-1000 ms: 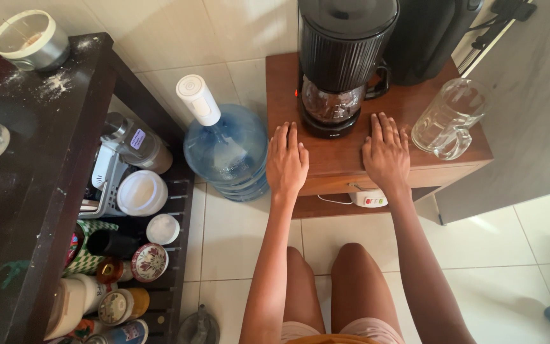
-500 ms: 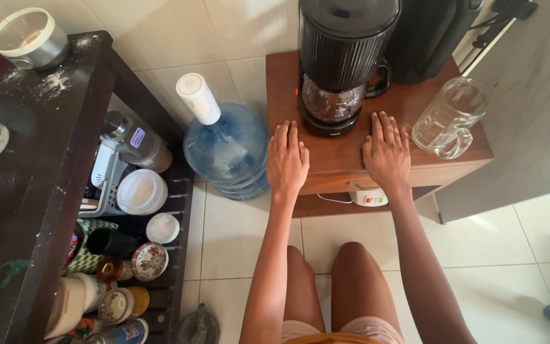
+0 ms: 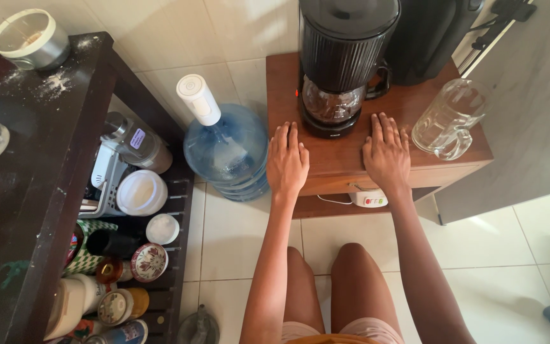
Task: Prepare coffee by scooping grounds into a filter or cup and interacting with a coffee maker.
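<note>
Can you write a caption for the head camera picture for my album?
Left hand and right hand rest flat on a small brown wooden table, either side of a black drip coffee maker.

Both hands are lying flat, palms down, on the wooden table (image 3: 415, 109): the left hand (image 3: 286, 162) and right hand (image 3: 386, 153) are flanking the black coffee maker (image 3: 344, 60). A glass mug (image 3: 448, 119) is standing just right of the right hand.

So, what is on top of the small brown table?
On the small brown table stand a black coffee maker, a clear glass mug and a black object behind. The left hand and right hand lie flat, covering part of the wood.
</note>
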